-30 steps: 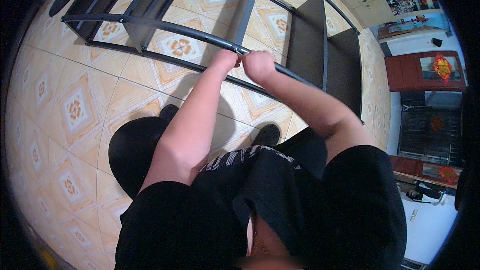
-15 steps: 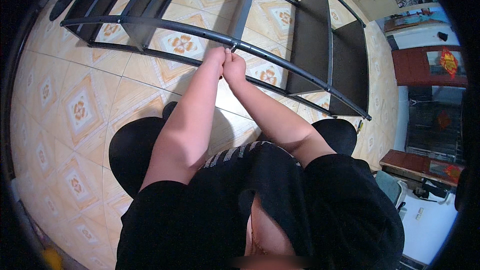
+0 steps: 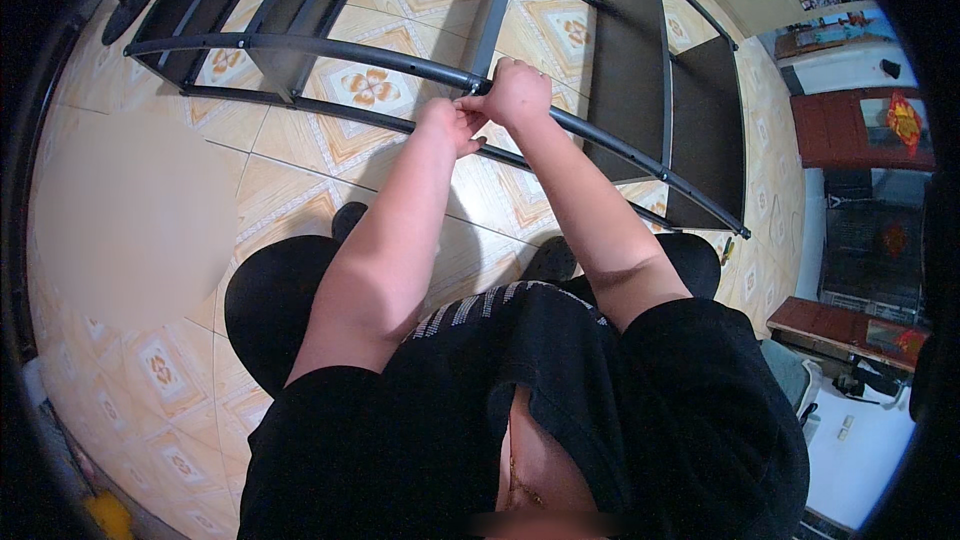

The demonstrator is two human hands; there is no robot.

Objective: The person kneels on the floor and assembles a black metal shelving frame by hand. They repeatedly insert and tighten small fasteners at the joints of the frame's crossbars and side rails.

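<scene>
Both hands, left hand (image 3: 452,126) and right hand (image 3: 516,92), pinch closed around the rack (image 3: 640,70)'s front rail (image 3: 330,47) above tiled floor (image 3: 300,200).

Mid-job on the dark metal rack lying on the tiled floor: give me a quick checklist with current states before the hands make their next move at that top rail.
1. Right hand wrapped over the top rail: ok.
2. Left hand at the same joint, fingertips meeting the right: ok.
3. Small part or fastener between the fingers: cannot tell, hidden.
4. Cross bar meets the rail at the hands: ok.
5. Rack lying flat on the tiled floor: ok.
</scene>
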